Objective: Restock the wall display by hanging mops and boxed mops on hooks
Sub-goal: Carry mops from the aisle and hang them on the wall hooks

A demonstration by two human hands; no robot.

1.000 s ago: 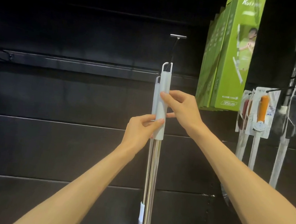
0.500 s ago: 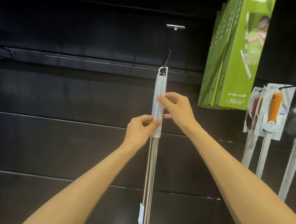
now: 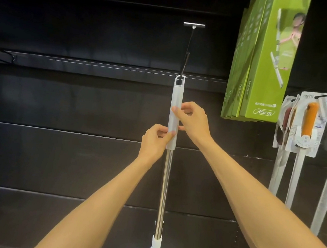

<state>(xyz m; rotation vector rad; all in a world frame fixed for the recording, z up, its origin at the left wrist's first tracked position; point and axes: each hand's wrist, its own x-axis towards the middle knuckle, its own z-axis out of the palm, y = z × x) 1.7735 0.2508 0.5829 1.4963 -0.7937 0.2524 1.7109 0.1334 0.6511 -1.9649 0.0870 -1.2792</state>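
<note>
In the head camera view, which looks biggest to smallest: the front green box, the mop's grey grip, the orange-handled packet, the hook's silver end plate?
1. Front green box.
2. Grey grip and orange-handled packet: too alike in apparent length to rank.
3. Silver end plate, smallest.

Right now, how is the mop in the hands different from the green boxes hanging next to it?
The mop is bare, a grey grip above a shiny metal pole; the green boxes hide theirs in printed cardboard. The mop is thin and runs below the picture; the boxes are wide and end higher up. The left hand and right hand pinch the mop's grip; nobody touches the boxes. Both hang on the black wall, the mop from a hook.
</note>
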